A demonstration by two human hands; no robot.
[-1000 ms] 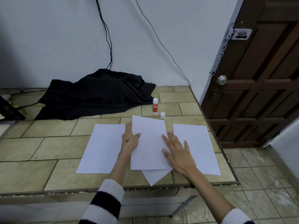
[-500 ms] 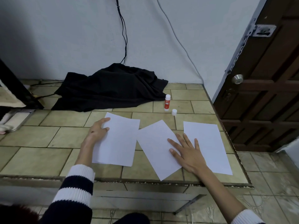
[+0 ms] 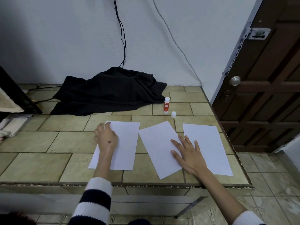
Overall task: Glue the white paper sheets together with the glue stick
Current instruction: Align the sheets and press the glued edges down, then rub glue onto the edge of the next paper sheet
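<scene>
Tiled countertop (image 3: 48, 143), with a black cloth (image 3: 110, 91) heaped against the wall, well clear of the work. We see three spots of white paper laid in a row, presumably spread apart so each can be reached: a left stack (image 3: 126, 143), a tilted middle sheet (image 3: 159, 146) and a right sheet (image 3: 206, 143). The left hand (image 3: 106, 138) rests on the left stack, fingers curled at its far corner; whether they pinch the edge we cannot tell. The right hand (image 3: 190, 153) lies flat, fingers spread, bridging the middle and right sheets, likely to steady them. The glue stick (image 3: 166, 105) stands upright beyond the sheets, its cap (image 3: 173, 114) off just beside it, untouched.
</scene>
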